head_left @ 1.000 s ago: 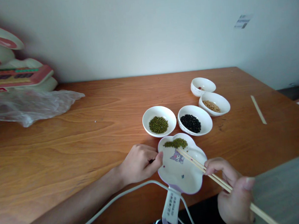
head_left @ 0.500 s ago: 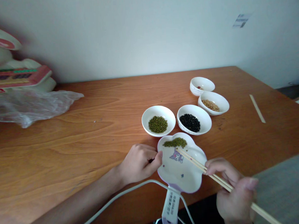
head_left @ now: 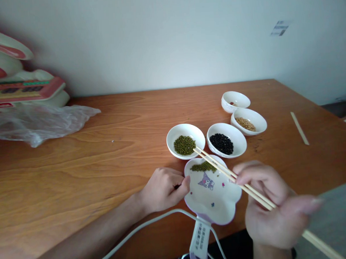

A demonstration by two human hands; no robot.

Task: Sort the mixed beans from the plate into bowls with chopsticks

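My right hand point(head_left: 272, 205) is closed around a pair of wooden chopsticks point(head_left: 235, 176). Their tips reach over the near rim of a white bowl point(head_left: 173, 134), by the green mung beans point(head_left: 185, 145) inside it. Just in front lies a white flower-shaped dish point(head_left: 222, 203) with a lilac rim, a cartoon print and a labelled handle. A patch of mung beans point(head_left: 203, 166) sits at its far end. My left hand point(head_left: 165, 189) rests at the dish's left edge, fingers curled and thumb on the rim. No bean shows between the chopstick tips.
Nearby stand a bowl of black beans point(head_left: 221, 143), a bowl of tan beans point(head_left: 245, 123) and another bowl point(head_left: 235, 101) with a few bits. A white cable point(head_left: 154, 219) crosses near my left forearm. A wooden strip point(head_left: 299, 128) lies right; a plastic bag point(head_left: 55, 125) and toy keyboard point(head_left: 25, 90) lie left.
The chopstick tips have moved up and left, from over the dish to the bowl of mung beans, as my right hand shifted forward. My left hand stays at the dish's edge.
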